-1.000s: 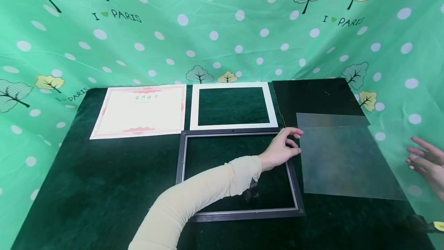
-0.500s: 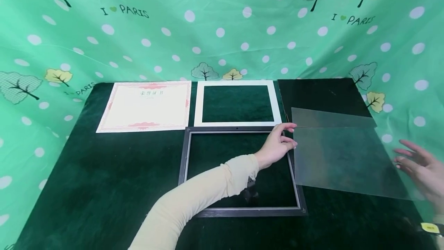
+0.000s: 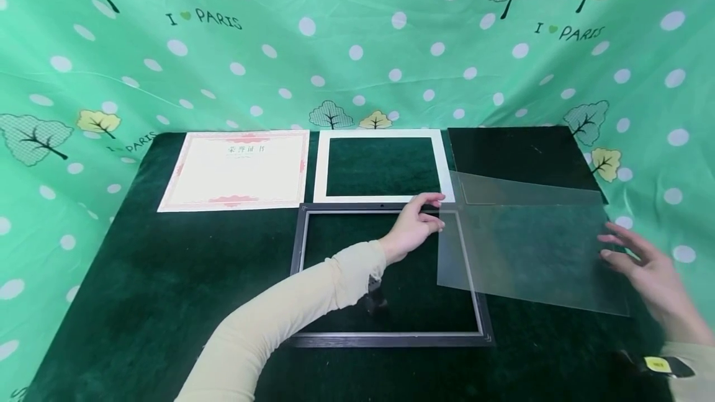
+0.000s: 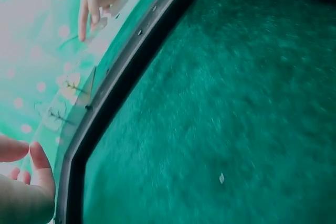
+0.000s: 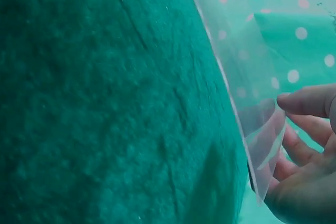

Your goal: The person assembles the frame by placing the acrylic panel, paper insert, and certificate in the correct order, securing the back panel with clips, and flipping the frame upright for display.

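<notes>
Certificate: certificate (image 3: 236,170) lies flat at the far left of our green desk (image 3: 156,290), cream with a pink border.
White mat: just right of it we see a white mat (image 3: 383,197), its window showing the cloth.
Black frame: the black frame (image 3: 391,340) lies in front of the mat, near the desk's middle, open side up.
Left hand: our left hand (image 3: 412,227) reaches across the frame and pinches the left edge of the clear sheet, fingers (image 3: 432,198) curled narrow round it.
Clear sheet: the clear sheet (image 3: 530,247) is held between both hands, tilted, its left part over the frame's right side and the rest over the desk to the right.
Black board: a black board (image 3: 516,151) lies at the far right, partly under the sheet.
Right hand: our right hand (image 3: 650,272) meets the sheet's right edge, fingers (image 5: 310,100) spread; in the right wrist view thumb and fingertips nip that edge.
Backdrop: green polka-dot cloth (image 3: 357,42) hangs behind.
</notes>
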Available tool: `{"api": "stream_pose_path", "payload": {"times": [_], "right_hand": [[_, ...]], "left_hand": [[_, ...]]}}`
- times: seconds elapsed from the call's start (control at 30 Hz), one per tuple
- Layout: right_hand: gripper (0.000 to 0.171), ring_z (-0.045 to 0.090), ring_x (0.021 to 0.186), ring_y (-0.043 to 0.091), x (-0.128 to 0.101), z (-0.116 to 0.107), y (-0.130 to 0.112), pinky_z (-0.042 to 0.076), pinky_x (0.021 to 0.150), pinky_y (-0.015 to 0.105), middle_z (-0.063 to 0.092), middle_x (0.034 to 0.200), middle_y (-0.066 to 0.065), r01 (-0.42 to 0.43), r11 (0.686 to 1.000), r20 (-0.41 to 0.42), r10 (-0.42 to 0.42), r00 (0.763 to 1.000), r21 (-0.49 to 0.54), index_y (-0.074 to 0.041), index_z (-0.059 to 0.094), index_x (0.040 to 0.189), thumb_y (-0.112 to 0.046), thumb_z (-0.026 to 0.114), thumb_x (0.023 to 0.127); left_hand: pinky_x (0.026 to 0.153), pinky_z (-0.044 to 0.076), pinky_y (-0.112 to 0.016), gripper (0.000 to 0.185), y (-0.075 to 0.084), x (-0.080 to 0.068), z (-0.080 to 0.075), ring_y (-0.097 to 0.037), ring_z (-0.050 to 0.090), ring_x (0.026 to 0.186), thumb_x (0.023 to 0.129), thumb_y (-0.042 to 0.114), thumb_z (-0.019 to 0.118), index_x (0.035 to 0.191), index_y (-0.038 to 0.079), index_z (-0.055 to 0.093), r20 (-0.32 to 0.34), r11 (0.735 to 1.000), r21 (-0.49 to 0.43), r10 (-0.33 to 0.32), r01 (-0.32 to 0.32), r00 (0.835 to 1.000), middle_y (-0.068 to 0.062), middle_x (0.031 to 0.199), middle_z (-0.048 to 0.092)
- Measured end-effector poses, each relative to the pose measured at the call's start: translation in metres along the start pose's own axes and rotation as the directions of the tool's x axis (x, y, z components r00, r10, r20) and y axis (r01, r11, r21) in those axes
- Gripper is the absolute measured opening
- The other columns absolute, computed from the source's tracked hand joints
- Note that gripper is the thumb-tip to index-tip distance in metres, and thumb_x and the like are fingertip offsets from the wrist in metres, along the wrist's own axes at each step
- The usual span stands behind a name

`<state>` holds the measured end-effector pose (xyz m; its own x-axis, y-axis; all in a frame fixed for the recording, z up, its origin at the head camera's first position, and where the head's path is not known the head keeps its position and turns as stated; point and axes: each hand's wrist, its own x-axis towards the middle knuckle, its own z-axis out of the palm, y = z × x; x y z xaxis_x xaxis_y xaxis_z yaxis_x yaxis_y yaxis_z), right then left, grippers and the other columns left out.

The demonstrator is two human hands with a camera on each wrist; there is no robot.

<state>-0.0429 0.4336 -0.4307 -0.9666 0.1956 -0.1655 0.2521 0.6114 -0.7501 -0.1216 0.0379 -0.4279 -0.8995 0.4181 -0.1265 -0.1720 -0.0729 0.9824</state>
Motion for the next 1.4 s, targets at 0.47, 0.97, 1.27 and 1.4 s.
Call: {"api": "stream_pose_path", "payload": {"times": [0.47,0.97,1.27,1.4], "right_hand": [[0.057,0.058,0.077,0.000,-0.007,0.008,-0.024,0.045,0.059,0.019,0.049,0.111,-0.025,0.130,0.990,0.078,-0.135,0.988,0.057,-0.019,0.033,0.151,-0.010,0.054,0.099],[0.047,0.063,0.079,0.006,-0.027,0.044,-0.051,0.050,0.061,0.022,0.057,0.110,-0.005,0.203,0.966,0.138,-0.225,0.964,0.157,-0.006,0.042,0.145,-0.011,0.054,0.100],[0.046,0.062,0.076,0.012,-0.031,0.077,-0.075,0.051,0.060,0.025,0.056,0.111,0.007,0.271,0.940,0.169,-0.307,0.936,0.208,0.002,0.042,0.141,-0.008,0.055,0.099],[0.045,0.060,0.071,0.015,-0.032,0.092,-0.083,0.051,0.059,0.026,0.055,0.110,0.011,0.287,0.921,0.178,-0.338,0.924,0.263,0.003,0.042,0.141,-0.004,0.055,0.098]], "left_hand": [[0.089,0.049,-0.032,0.048,0.014,-0.017,-0.040,-0.027,0.063,0.101,0.091,-0.009,0.056,0.135,0.007,0.050,0.047,0.998,0.041,-0.044,0.042,0.998,-0.014,0.125,0.052],[0.082,0.053,-0.035,0.052,0.008,-0.066,-0.089,-0.017,0.064,0.087,0.089,-0.014,0.054,0.138,-0.001,0.045,0.023,0.997,-0.005,-0.083,0.083,0.996,-0.020,0.128,0.048],[0.081,0.054,-0.035,0.051,0.018,-0.098,-0.127,-0.027,0.065,0.093,0.088,-0.014,0.055,0.136,-0.004,0.044,-0.013,0.992,0.080,-0.094,0.095,0.995,-0.025,0.129,0.048],[0.080,0.054,-0.035,0.047,0.017,-0.112,-0.140,-0.026,0.066,0.091,0.088,-0.012,0.057,0.134,-0.004,0.047,-0.043,0.983,0.153,-0.099,0.104,0.994,-0.023,0.127,0.050]]}}
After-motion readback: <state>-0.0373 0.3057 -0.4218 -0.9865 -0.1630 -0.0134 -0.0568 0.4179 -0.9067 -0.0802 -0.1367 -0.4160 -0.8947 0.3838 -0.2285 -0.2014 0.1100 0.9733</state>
